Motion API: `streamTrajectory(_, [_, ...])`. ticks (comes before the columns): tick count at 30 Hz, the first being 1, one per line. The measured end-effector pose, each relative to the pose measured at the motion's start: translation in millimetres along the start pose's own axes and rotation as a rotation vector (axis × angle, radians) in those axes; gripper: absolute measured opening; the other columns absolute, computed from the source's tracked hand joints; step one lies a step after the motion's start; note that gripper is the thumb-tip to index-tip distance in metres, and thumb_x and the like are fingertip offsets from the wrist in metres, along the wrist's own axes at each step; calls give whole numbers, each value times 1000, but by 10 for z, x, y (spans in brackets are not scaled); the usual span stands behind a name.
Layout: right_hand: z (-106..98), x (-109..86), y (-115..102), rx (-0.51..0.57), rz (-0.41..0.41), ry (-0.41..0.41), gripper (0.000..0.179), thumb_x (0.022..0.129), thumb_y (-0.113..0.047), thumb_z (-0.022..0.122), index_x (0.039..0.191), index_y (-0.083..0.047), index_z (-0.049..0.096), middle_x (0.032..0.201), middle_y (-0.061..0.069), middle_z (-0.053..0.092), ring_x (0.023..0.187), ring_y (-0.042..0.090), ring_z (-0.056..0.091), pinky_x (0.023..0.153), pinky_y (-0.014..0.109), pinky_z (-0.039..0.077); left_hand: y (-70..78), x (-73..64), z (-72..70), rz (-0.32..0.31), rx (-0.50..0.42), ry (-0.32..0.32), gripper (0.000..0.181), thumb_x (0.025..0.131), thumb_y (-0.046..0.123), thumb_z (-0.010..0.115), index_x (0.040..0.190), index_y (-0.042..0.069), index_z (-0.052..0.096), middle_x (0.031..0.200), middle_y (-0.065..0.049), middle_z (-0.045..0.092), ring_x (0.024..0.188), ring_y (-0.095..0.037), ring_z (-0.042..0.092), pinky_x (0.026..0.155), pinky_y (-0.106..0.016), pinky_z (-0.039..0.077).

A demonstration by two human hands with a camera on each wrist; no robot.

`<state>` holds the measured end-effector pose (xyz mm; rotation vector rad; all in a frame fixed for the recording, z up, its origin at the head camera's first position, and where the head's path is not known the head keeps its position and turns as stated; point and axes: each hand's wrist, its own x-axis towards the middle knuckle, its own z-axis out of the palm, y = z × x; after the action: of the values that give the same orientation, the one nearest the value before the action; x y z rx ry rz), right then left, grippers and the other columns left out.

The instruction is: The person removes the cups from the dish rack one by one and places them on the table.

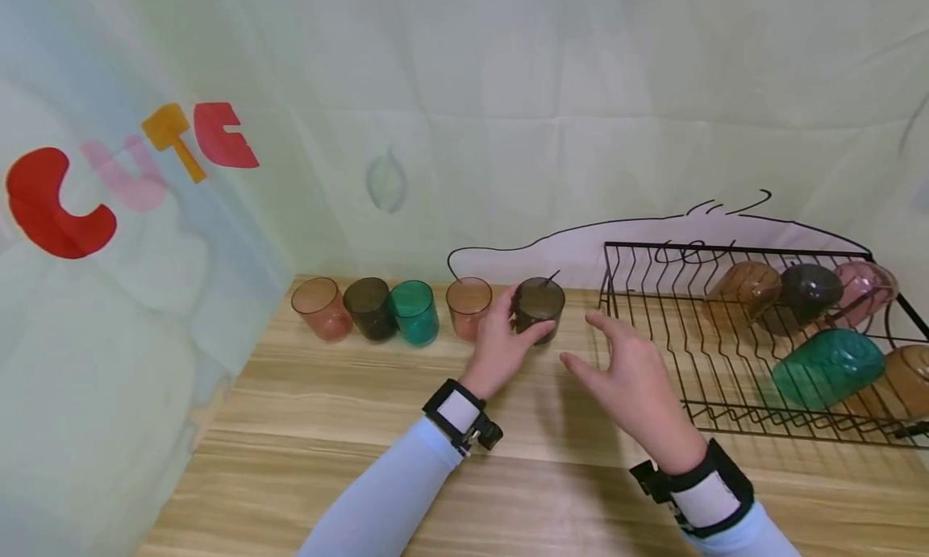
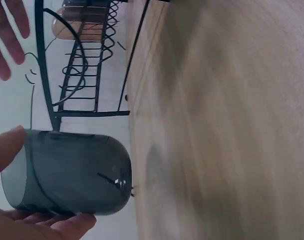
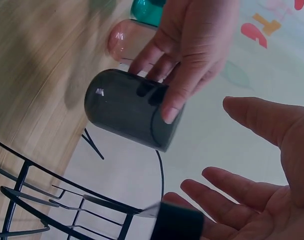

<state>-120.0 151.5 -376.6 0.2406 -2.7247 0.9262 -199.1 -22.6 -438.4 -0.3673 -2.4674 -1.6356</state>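
Note:
My left hand [image 1: 501, 346] grips a dark grey see-through cup [image 1: 541, 301], thumb on one side and fingers on the other. The cup is upright, its base close over the wooden table. In the right wrist view the left thumb lies near the cup's rim. My right hand [image 1: 633, 373] is held to the right of this cup, thumb and fingers spread apart, with nothing between them. Just left of the gripped cup stands a pinkish-orange cup [image 1: 466, 305]. Further left in the same row are a teal cup [image 1: 415, 315], a dark cup [image 1: 371, 311] and another pinkish-orange cup [image 1: 320, 311].
A black wire rack [image 1: 653, 245] stands on the right. Several cups lie tipped in it, among them an amber cup [image 1: 747, 291], a dark cup [image 1: 809, 295], a pink cup [image 1: 867, 293] and a teal cup [image 1: 827, 369]. Behind the table [image 1: 319, 404] hangs a printed cloth [image 1: 493, 138].

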Motion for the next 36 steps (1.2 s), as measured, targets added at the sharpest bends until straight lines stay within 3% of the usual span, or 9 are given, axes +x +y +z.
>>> streamTrajectory(10, [13,-29,-12,0,-27,10,61,76,-35,76,125,-4,57,126,16,59,116,34,56,96,49,46,-126,-17,27,-89,113,41,68,82,37,71,137,13,39,131,-5,54,122,-14,50,104,-35,41])
streamTrajectory(22, [2,-66,-25,-3,-33,1,59,77,-35,76,123,-4,58,127,17,59,117,35,55,97,51,45,-193,-85,36,-109,195,48,76,81,38,72,141,10,34,136,-9,51,127,-18,47,107,-39,38])
streamTrajectory(26, [-38,-77,-4,-2,-29,2,61,77,-37,75,126,-6,57,128,15,59,115,32,56,95,49,47,-214,-175,3,-161,235,15,86,79,38,73,144,4,28,142,-15,44,131,-24,43,108,-42,37])
streamTrajectory(29, [-120,-73,22,-19,-23,14,59,78,-37,74,126,-7,56,126,15,59,97,30,63,89,49,49,-197,-245,-52,-188,230,-28,88,80,39,72,145,1,25,147,-19,37,134,-27,38,109,-43,35])
streamTrajectory(30, [-158,-69,35,-33,-18,19,58,79,-38,73,126,-7,56,125,16,60,84,29,64,82,48,51,-183,-266,-79,-191,227,-45,89,81,40,71,146,0,24,148,-20,34,135,-28,37,109,-43,35])
streamTrajectory(33, [-307,-50,84,-64,-3,44,57,80,-38,72,126,-7,56,125,18,59,83,33,63,80,51,50,-117,-317,-174,-190,177,-102,89,82,40,70,146,1,23,150,-19,31,136,-28,36,108,-41,36])
streamTrajectory(36, [-503,-24,166,-95,19,68,59,81,-42,70,127,-8,56,127,19,58,101,38,60,83,55,48,-34,-365,-289,-185,132,-141,84,82,39,71,145,3,28,149,-15,33,135,-27,38,107,-37,38])
